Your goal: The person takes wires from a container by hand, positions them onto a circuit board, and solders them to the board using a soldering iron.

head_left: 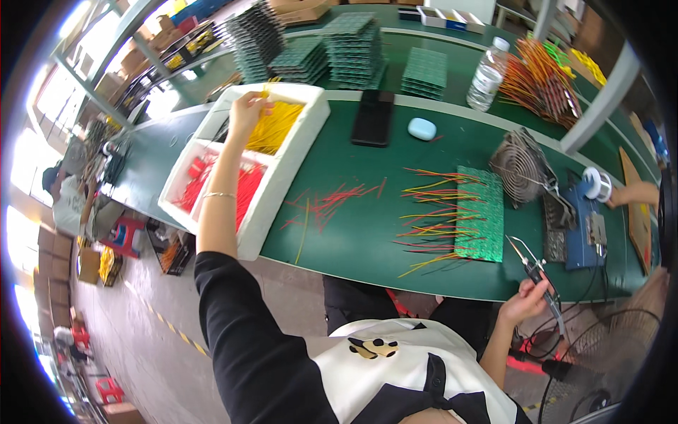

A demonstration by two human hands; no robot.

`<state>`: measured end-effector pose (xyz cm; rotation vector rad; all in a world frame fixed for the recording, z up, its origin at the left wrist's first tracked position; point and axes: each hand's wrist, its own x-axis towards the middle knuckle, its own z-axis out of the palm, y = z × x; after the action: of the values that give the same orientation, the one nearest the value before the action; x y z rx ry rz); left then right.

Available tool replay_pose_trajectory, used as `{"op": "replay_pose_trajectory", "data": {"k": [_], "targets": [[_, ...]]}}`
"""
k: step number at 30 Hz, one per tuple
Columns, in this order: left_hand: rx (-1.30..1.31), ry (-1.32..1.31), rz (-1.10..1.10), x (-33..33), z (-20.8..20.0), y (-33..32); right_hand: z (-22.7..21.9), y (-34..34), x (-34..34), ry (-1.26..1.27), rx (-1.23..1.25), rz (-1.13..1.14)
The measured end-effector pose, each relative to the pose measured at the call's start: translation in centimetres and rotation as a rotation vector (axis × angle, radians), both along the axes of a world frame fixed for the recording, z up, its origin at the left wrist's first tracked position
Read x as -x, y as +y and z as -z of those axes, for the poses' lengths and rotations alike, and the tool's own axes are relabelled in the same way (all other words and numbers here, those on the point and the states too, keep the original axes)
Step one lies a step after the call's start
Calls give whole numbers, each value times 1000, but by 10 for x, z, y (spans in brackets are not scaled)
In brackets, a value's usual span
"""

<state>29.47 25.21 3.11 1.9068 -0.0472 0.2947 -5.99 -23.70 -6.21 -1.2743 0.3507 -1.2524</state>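
My left hand reaches over the white foam box, its fingers pinched on what looks like a yellow wire. Cut yellow wires fill the far compartment beneath it; red wires lie in the near one, partly hidden by my forearm. My right hand grips a soldering iron by its handle, near the table's front edge. The iron's tip points up and left, just right of a green circuit board panel. Red and yellow wires stick out from the panel's left side.
Loose red wires lie mid-table. Behind are a black phone, a light-blue case, board stacks, a bottle and a wire bundle. A coiled metal holder and blue soldering station stand right; another person's hand is beyond.
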Motion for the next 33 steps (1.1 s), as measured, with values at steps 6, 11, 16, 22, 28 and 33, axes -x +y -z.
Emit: {"op": "replay_pose_trajectory", "data": {"k": [6,11,16,22,28,33], "targets": [[48,37,-58,8,-10,15,-5,4,-7,20,-25,-12],[156,-9,-77,7,-9,8,-4,2,-7,-4,-21,-38],[273,68,-26,4,-6,12,-5,3,-6,2,-10,-9],[288,-10,-94,4,-7,16,-5,6,-8,20,-14,-12],[405,-12,-53,3,-14,5,-7,4,-6,1,-24,-32],[391,-65,-62,-9,6,19,-3,3,-6,3,-54,27]]}}
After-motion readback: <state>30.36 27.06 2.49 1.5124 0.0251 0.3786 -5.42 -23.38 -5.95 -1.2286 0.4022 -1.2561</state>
